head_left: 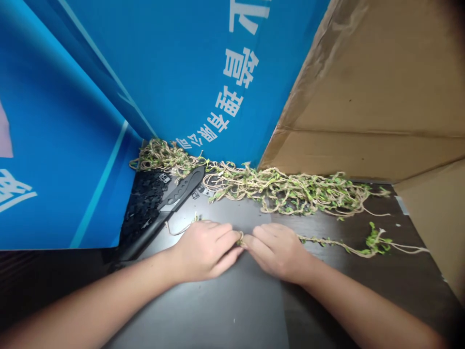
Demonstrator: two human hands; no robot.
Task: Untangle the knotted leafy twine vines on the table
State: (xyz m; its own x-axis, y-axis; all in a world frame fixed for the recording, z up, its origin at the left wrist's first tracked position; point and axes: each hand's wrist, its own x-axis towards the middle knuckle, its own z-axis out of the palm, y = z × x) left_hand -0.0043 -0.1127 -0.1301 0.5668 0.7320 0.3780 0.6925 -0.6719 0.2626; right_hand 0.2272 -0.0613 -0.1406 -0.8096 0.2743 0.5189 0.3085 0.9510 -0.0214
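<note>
A thin tan cord with small green leaves runs over the dark surface from the right edge into my right hand. My left hand pinches the same cord close beside it, and the fingertips of both hands nearly meet around a small bit of cord. Left of my left hand, a loose cord end with a few leaves curls on the grey sheet. What lies inside the fingers is mostly hidden.
Behind my hands lies a tangled heap of leafy cord, with a smaller heap at back left. A black-handled tool rests beside small black pieces. Blue panels and cardboard stand behind; a grey sheet lies below.
</note>
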